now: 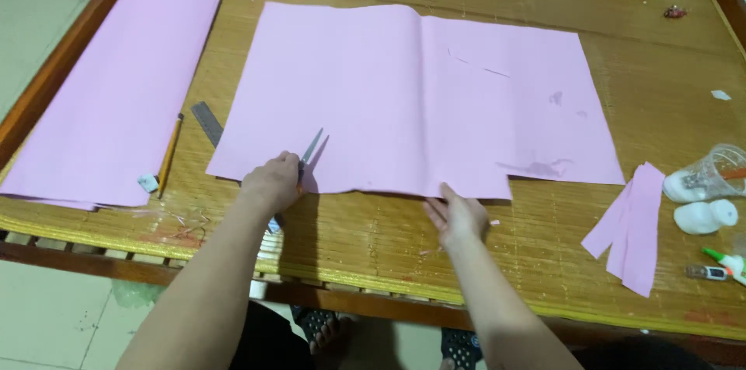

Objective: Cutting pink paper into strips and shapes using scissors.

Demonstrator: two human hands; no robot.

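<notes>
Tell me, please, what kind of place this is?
Probably a room at home used for paper craft: a bamboo mat covers a low wooden platform over a tiled floor, with pink paper sheets, scissors and a glue bottle around.

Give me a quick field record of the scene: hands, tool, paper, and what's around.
left hand: grips scissors, blades open over the sheet's near edge
right hand: flat on the near edge of the pink sheet
sheet: creased, notch cut from its near right corner
left side: second pink sheet, pencil, ruler
right side: pink strips, plastic cup
surface: woven mat
</notes>
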